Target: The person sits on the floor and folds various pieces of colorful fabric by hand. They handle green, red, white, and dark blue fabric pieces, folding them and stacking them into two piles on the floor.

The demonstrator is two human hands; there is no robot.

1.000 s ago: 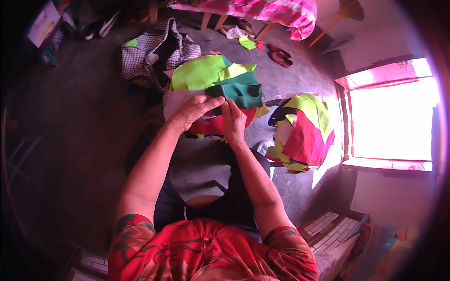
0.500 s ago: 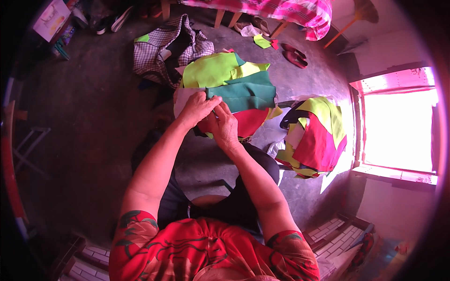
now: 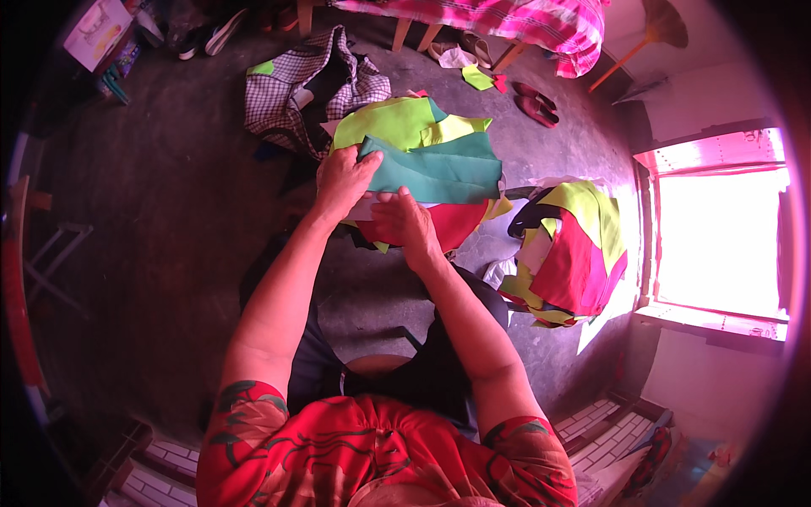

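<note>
Where the green cloth [image 3: 443, 176] ends on its left side, the left hand [image 3: 342, 182] clamps that edge, with the thumb on the upper face and the fingers curled beneath. The right hand [image 3: 408, 224] is positioned at the near edge of the green cloth, fingers partly bent, thumb tip at the border; whether these fingers pinch the fabric cannot be determined.

The green cloth lies across the top of a heap of cloth [image 3: 384, 122]. Its near edge runs rightward from the right hand to a corner above a red piece [image 3: 460, 224]; its far edge meets yellow-green pieces.

To the right of the green cloth, and near it, stands a second heap [image 3: 579, 253], with a narrow strip of floor between the two heaps. A wide stretch of grey floor [image 3: 169, 211] extends to the left of the green cloth. Beyond it on the left lies a checked bag [image 3: 274, 101]; beyond it on the right, maroon shoes [image 3: 536, 106]. A window [image 3: 718, 245] is located farther right. A printed sheet [image 3: 97, 34] is located well beyond on the left; its marks are too small to read.
</note>
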